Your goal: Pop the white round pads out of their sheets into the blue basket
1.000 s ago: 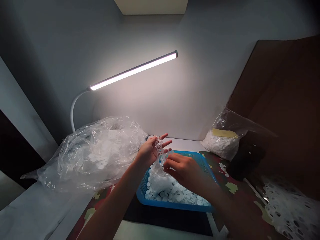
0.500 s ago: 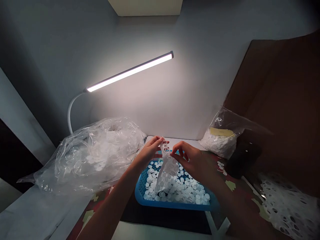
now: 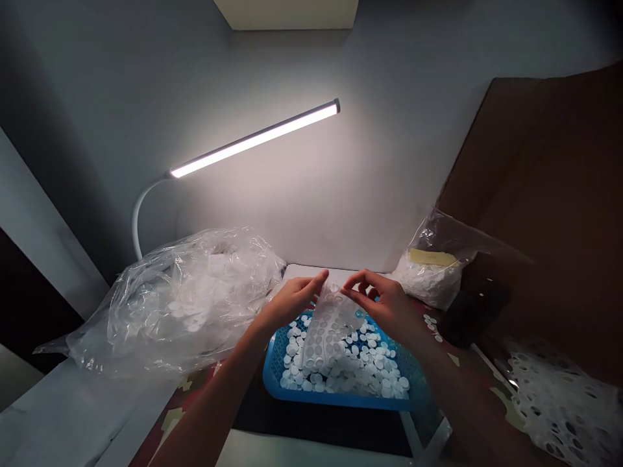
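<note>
A thin white sheet (image 3: pixel 322 337) punched with rows of circles hangs from my hands over a blue plastic basket (image 3: pixel 335 401). My left hand (image 3: pixel 298 298) grips its upper left edge between thumb and fingers. On the other side, my right hand (image 3: pixel 379 301) is closed in a pinch at the sheet's upper right edge. Whether a loose disc is also between those fingertips I cannot tell. Many small white discs (image 3: pixel 384 375) lie in the basket beneath, and the sheet's lower end hides some of them.
A large clear bag (image 3: pixel 195 305) of white pieces lies on the left. At the back right stands a smaller bag (image 3: pixel 428 279) with a yellow label, beside a dark object (image 3: pixel 474 308). Punched-out sheets (image 3: pixel 559 395) are piled at the right. A lit lamp (image 3: pixel 256 139) hangs above.
The sheet has turned and spread flatter towards me, showing more of its circles. My right hand has moved slightly up and right, and my left hand has shifted a little along the edge.
</note>
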Available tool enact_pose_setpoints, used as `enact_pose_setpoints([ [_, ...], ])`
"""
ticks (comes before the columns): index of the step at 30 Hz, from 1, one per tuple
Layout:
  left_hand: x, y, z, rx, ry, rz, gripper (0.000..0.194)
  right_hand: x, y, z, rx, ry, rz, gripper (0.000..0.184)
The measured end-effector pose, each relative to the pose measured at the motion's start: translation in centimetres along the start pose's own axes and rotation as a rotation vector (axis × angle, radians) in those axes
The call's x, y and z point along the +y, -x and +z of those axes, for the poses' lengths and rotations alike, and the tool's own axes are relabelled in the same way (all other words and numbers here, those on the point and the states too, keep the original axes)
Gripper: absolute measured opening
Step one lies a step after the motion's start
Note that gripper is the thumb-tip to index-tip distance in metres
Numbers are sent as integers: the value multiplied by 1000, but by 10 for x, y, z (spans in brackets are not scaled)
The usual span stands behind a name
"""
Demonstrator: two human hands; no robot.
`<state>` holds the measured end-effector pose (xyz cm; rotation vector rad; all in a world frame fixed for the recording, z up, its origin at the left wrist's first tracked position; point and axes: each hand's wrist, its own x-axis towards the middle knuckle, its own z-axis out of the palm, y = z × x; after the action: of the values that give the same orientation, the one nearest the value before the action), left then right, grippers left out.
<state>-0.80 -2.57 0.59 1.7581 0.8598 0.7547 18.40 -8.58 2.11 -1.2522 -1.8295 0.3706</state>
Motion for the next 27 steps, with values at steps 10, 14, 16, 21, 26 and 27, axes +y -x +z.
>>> enact_pose_setpoints([
  [10,2,-1,18,64,8,214,40,9,-3,-2,-100,-19,-32,20],
  [14,6,1,21,36,44,233,36,11,-3,-4,-209,-64,-16,21],
  [16,7,3,21,33,-12,258,36,11,-3,-6,-253,-96,-19,22],
  [21,7,4,21,73,-155,259,38,5,-1,-8,-277,-89,-82,19],
  [26,6,1,21,166,-185,248,42,-2,5,-6,-195,38,-240,5],
  [27,6,0,21,179,-184,246,42,-3,6,-6,-196,47,-265,4],
])
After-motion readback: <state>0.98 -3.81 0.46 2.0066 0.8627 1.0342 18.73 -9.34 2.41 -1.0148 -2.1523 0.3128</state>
